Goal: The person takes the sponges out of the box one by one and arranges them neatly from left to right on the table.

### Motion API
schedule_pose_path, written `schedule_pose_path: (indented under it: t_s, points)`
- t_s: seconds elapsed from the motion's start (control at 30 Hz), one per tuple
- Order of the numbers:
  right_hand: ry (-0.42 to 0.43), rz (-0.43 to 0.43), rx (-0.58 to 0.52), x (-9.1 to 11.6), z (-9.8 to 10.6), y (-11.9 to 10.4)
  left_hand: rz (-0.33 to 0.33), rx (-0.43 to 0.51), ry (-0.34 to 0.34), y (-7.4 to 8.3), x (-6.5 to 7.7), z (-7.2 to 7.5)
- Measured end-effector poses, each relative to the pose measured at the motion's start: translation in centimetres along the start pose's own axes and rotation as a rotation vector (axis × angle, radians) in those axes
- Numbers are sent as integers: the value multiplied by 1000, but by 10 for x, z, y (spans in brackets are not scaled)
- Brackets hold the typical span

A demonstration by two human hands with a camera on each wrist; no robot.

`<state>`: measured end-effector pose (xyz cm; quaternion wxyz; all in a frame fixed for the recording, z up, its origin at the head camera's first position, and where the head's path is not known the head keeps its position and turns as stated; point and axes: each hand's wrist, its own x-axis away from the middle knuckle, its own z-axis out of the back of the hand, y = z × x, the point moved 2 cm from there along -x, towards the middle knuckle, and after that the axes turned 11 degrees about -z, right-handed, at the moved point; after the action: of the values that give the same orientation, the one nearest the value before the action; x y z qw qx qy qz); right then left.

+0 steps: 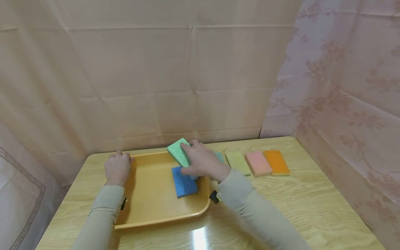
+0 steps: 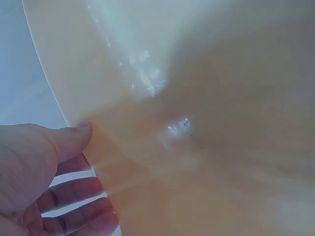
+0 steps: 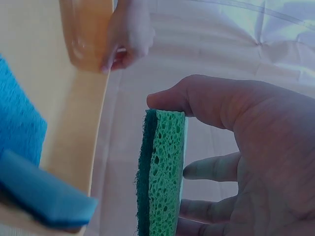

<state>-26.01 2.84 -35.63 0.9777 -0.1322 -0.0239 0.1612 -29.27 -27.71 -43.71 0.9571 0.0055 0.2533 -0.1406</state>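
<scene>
My right hand [image 1: 204, 159] pinches a green sponge [image 1: 179, 152] by its edges, above the tray's far right part. In the right wrist view this sponge [image 3: 167, 172] shows a dark green scouring layer on one side. Below it a blue sponge [image 1: 184, 182] lies in the yellow tray [image 1: 150, 187]. A light blue sponge [image 3: 44, 191] with a dark layer is beside the blue one, mostly hidden by my right hand in the head view. At the tray's left side my left hand [image 1: 118, 168] grips the rim; the left wrist view shows the thumb [image 2: 74, 140] on the inner side.
To the right of the tray, a row of sponges lies on the wooden table [image 1: 297, 205]: a teal one [image 1: 220, 157] partly behind my right hand, a yellow-green one [image 1: 238, 163], a pink one [image 1: 258, 163] and an orange one [image 1: 276, 162]. Cloth curtains [image 1: 156, 69] hang behind the table.
</scene>
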Motion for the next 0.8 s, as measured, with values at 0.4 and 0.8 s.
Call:
schedule_pose_path:
  t_s: [0.4,0.8]
  points:
    - [20,-147,-93,26,4,68,-11,4,20,1,1,0]
    - [84,-229,-107,56,5,128,-10,22,31,1,2,1]
